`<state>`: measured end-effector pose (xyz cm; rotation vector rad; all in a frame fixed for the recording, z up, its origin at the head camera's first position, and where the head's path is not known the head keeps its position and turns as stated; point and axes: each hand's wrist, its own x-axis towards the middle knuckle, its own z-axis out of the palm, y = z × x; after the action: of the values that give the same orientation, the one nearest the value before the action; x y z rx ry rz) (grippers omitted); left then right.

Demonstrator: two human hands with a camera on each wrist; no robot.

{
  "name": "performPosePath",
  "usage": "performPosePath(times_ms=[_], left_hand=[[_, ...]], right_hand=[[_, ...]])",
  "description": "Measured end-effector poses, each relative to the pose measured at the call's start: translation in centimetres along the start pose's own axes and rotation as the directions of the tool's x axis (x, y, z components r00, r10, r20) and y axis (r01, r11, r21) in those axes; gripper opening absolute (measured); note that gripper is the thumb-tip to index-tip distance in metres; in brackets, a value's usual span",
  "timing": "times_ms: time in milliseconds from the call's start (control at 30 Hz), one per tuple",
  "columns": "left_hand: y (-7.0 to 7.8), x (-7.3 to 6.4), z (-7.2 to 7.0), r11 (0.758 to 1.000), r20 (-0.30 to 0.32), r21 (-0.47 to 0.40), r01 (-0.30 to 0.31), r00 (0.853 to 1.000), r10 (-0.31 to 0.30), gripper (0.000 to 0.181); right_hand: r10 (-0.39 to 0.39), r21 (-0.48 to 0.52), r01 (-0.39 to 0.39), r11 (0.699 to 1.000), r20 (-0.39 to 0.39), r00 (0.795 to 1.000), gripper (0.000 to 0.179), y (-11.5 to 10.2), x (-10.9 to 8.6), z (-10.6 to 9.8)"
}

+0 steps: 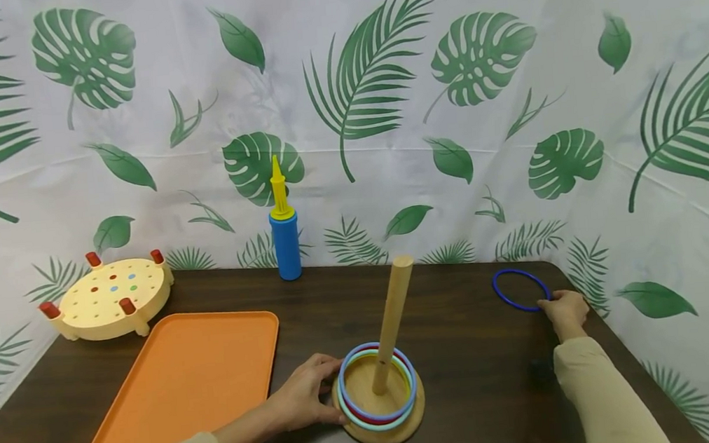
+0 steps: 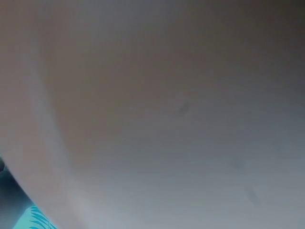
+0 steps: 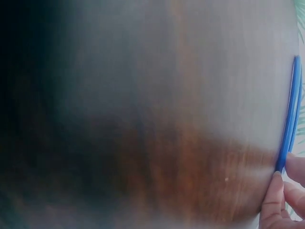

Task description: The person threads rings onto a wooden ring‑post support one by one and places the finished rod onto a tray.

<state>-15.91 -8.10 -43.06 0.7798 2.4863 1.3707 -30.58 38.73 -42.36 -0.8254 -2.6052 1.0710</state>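
A wooden ring-toss stand with a tall post [image 1: 392, 324] sits at the front middle of the table. Around the post, several thin rings lie stacked on its round base [image 1: 385, 441], a lavender ring [image 1: 416, 385] on top. My left hand [image 1: 309, 396] holds the base's left edge, thumb at the front and fingers behind. Far to the right, my right hand [image 1: 567, 310] pinches a dark blue ring [image 1: 513, 271] by its near right edge. In the right wrist view, fingertips [image 3: 274, 195] and thumb grip that blue ring [image 3: 289, 119]. The left wrist view is too blurred to show the hand's hold.
An orange tray [image 1: 215, 360] lies left of the stand. Behind it, a pale yellow round pegboard [image 1: 114, 299] with red pegs stands at the back left. A blue and yellow hand pump [image 1: 287, 245] stands upright by the leaf-patterned backdrop. The dark table's [image 1: 467, 352] right edge runs close to my right hand.
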Motion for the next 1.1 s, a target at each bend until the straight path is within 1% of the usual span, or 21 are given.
performPosePath(times_ms=[300,500,767,1033,1100], left_hand=[[0.02,-0.01,0.04,1.000,-0.002,0.001,-0.002,1.000,0.002,0.076],[-0.07,0.03,0.08,1.000,-0.007,0.002,-0.004,1.000,0.004,0.076],[-0.09,0.00,0.15,1.000,-0.010,0.006,-0.007,1.000,0.007,0.076],[-0.07,-0.11,0.14,1.000,0.000,-0.001,-0.006,1.000,0.006,0.076],[-0.07,-0.12,0.14,1.000,0.000,-0.001,-0.005,1.000,0.005,0.076]], right_hand=[[-0.043,-0.077,0.043,0.996,0.001,0.999,0.040,-0.19,0.25,-0.07],[-0.057,-0.098,0.057,0.994,-0.005,0.998,0.038,-0.38,0.24,-0.12],[-0.035,-0.100,0.036,0.994,0.015,0.999,0.038,-0.36,0.08,-0.44],[-0.066,-0.154,0.065,0.986,0.003,0.998,0.038,-0.06,-0.05,-0.76],[-0.071,-0.154,0.069,0.986,-0.002,0.997,0.037,0.02,-0.08,-0.80]])
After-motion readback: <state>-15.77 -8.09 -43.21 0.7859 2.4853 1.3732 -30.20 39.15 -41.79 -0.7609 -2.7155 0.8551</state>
